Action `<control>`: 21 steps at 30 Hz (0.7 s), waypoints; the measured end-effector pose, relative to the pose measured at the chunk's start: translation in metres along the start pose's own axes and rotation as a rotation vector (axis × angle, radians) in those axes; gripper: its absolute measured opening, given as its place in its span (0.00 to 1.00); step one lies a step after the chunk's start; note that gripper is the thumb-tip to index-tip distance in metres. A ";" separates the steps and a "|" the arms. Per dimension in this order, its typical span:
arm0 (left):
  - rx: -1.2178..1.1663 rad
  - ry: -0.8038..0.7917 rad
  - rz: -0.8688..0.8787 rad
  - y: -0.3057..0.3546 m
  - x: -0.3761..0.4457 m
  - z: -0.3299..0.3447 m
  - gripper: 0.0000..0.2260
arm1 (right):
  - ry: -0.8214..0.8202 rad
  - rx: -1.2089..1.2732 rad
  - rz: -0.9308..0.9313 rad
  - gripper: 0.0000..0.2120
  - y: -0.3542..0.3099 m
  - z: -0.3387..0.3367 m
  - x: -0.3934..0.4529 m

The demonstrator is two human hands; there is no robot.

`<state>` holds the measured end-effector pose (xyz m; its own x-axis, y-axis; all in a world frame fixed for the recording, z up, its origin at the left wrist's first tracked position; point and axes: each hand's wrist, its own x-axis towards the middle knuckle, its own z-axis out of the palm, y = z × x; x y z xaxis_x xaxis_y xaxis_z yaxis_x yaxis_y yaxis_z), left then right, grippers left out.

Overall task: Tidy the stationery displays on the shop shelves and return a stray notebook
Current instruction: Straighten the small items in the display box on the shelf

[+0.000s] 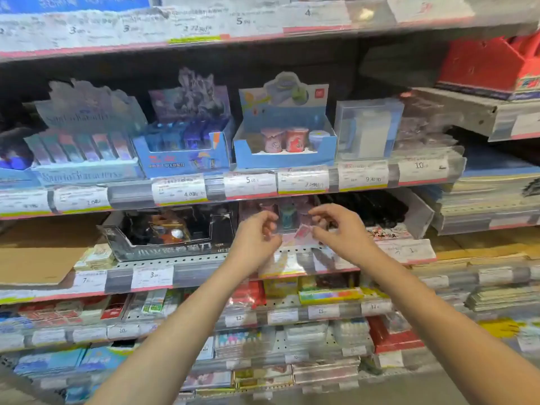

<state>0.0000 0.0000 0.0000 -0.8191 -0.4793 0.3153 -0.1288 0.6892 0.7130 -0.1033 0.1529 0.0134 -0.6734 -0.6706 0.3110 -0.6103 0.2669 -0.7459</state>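
Both my hands reach into a pink display box (292,244) of small stationery items on the middle shelf. My left hand (257,233) is at the box's left side with its fingers curled; blur hides whether they grip anything. My right hand (340,226) is at the box's right side, thumb and fingers pinched on a small pink packet (302,230) just above the box front. A teal item (287,214) stands upright in the box behind my fingers. Stacked notebooks (491,197) lie on the shelf to the right.
Left of the pink box stands a black display box (163,244), and further left flat cardboard (38,258). The shelf above holds several blue display boxes (283,153) and a clear case (365,130). Price-label rails (248,184) front each shelf. Lower shelves hold packed stationery.
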 end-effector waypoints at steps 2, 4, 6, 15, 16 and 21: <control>0.146 0.050 0.015 0.004 0.014 0.009 0.15 | -0.031 -0.145 -0.041 0.15 0.003 0.000 0.019; 0.226 0.065 -0.020 0.006 0.026 0.017 0.14 | -0.103 -0.195 -0.060 0.16 0.004 0.004 0.036; 0.235 0.060 -0.065 0.003 0.037 0.024 0.13 | -0.164 -0.229 -0.064 0.16 0.009 0.010 0.050; 0.172 -0.011 -0.198 -0.020 0.055 0.045 0.18 | -0.305 -0.288 0.020 0.19 0.029 0.024 0.070; 0.160 -0.006 -0.207 -0.020 0.055 0.046 0.17 | -0.299 -0.272 0.027 0.19 0.031 0.023 0.070; 0.009 0.063 -0.240 -0.014 0.053 0.039 0.12 | -0.223 -0.078 0.041 0.13 0.024 0.011 0.062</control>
<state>-0.0634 -0.0137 -0.0179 -0.7279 -0.6625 0.1766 -0.3204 0.5564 0.7667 -0.1552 0.1104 0.0082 -0.5943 -0.7925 0.1371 -0.6209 0.3438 -0.7044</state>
